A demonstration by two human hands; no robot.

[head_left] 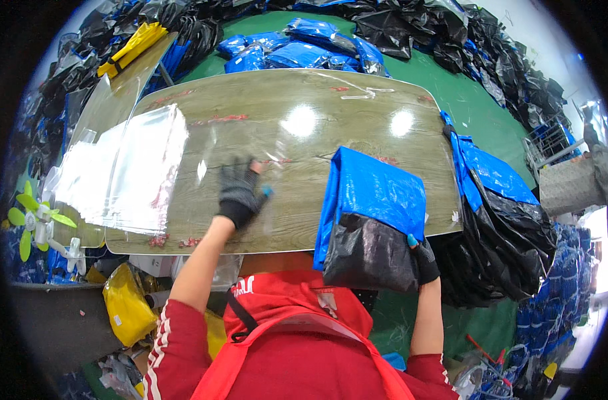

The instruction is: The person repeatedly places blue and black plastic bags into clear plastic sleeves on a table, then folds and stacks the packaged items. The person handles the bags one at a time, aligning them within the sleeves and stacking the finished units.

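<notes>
My left hand (240, 193), in a dark knit glove with bare fingertips and a blue thumb tip, is over the wood-patterned table (284, 230), slightly blurred. Its fingers are stretched out and it holds nothing. At the table's near right edge, my right hand (424, 259), gloved the same way, grips the side of a folded tarp (374, 193). Bright blue on its far part and black on its near part, the tarp rests partly on the table and overhangs the front edge. My right thumb lies on top; the other fingers are hidden beneath.
More blue and black tarps (494, 177) hang over the table's right edge. Beyond the far edge, blue packages (304, 55) lie on the green floor (450, 83). A small green-bladed fan (30, 217) stands at the left, and a yellow folded bundle (132, 48) lies at the far left.
</notes>
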